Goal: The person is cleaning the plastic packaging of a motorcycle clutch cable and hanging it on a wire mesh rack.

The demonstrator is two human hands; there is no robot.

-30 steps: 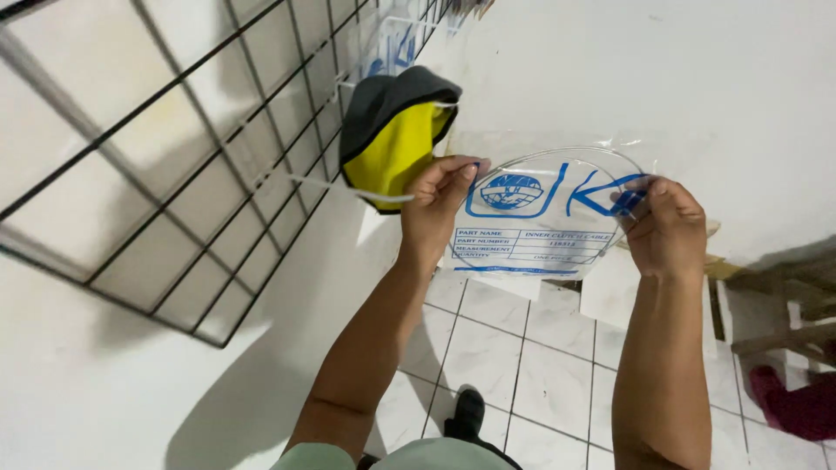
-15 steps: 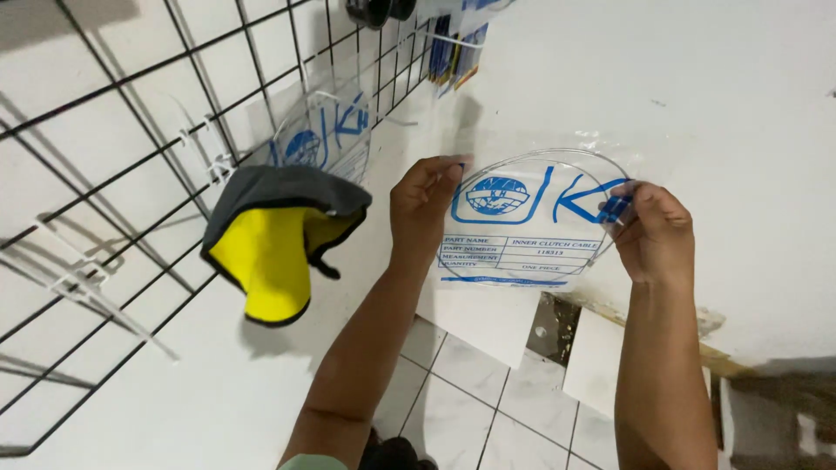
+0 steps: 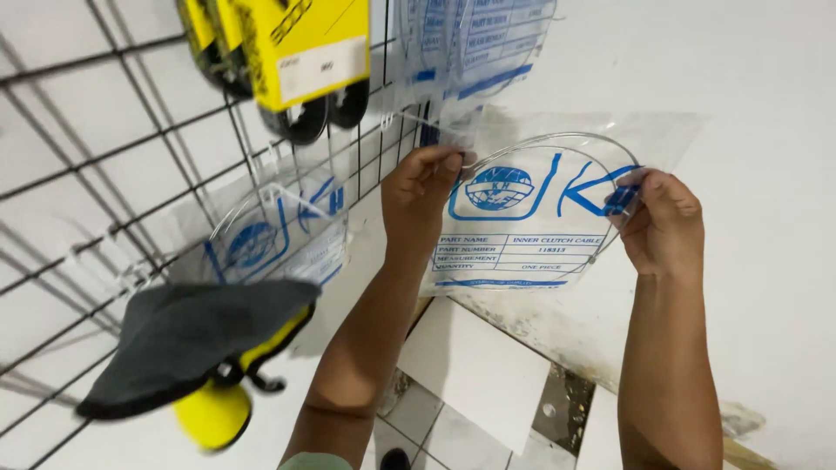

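I hold up a clear plastic packet (image 3: 531,218) with blue print and a coiled cable inside, in front of a white wall. My left hand (image 3: 424,187) pinches its upper left corner, close to a white hook (image 3: 416,122) sticking out from the black wire grid (image 3: 104,157). My right hand (image 3: 659,219) grips the packet's right edge. A similar packet (image 3: 270,231) hangs on the grid to the left, and more of them (image 3: 475,43) hang above.
A grey and yellow item (image 3: 205,352) hangs from the grid at lower left. Yellow carded packages (image 3: 300,52) hang at the top. White boards (image 3: 475,370) lean against the wall base over a tiled floor (image 3: 418,418).
My view and both hands have risen along the grid. The grey and yellow item has dropped to the lower left of view, and the hanging packets and yellow packages have come into sight.
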